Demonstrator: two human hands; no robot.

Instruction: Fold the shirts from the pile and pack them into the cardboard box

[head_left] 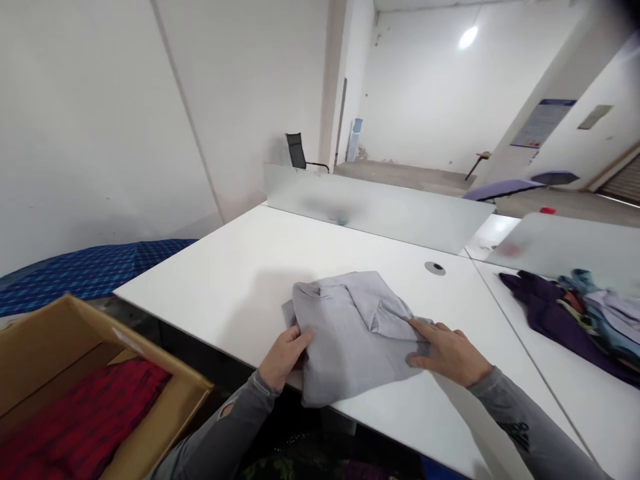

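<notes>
A folded light-grey garment [350, 340] lies at the front edge of the white table [225, 267], one corner hanging slightly over it. Its layers are loose, with a flap creased across the upper right. My left hand [284, 353] grips the garment's left edge, thumb on top and fingers partly hidden under the cloth. At the opposite side, my right hand [447, 350] holds the right edge between thumb and fingers. Exactly which kind of garment it is cannot be made out.
An open cardboard box [195, 393] with red patterned cloth [90, 420] stands at the lower left. Blue checked fabric [125, 260] lies behind it. Frosted dividers [380, 207] edge the table's back. Piled clothes [555, 313] lie at the right.
</notes>
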